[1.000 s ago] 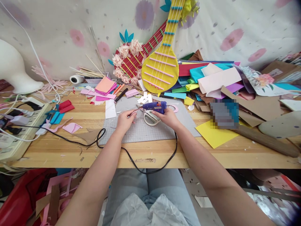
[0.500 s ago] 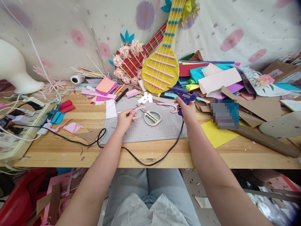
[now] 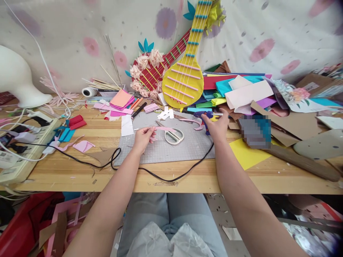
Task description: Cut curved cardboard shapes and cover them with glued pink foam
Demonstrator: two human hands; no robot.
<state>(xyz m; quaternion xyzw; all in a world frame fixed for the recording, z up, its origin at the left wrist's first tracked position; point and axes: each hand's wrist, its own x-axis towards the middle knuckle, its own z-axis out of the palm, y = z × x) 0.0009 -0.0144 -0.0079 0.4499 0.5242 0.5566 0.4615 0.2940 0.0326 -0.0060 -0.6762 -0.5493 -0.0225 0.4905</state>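
My left hand [image 3: 144,139] pinches a thin pink strip [image 3: 166,129], which reaches right over the cutting mat to the scissors. The white-handled scissors [image 3: 174,136] lie on the grey cutting mat [image 3: 160,155]. A blue glue gun [image 3: 207,123] with a yellow part rests at the mat's right side, its black cord [image 3: 184,175] looping across the front. My right hand [image 3: 218,125] is over the gun's rear end, thumb and fingers spread apart; its contact with the gun is partly hidden. Another curved pink strip [image 3: 197,125] is left of the gun.
Behind the mat lean a yellow paper lute [image 3: 183,84] and a red one [image 3: 150,73] with pink flowers. Coloured sheets [image 3: 249,93] and cardboard [image 3: 286,121] pile up at right. A power strip [image 3: 40,142] with several plugs stands at left. White paper pieces [image 3: 166,113] lie on the mat.
My right hand has loosened from the glue gun and spread its fingers, while the gun has come down lower. My left hand's pink strip now extends farther right, over the scissors.
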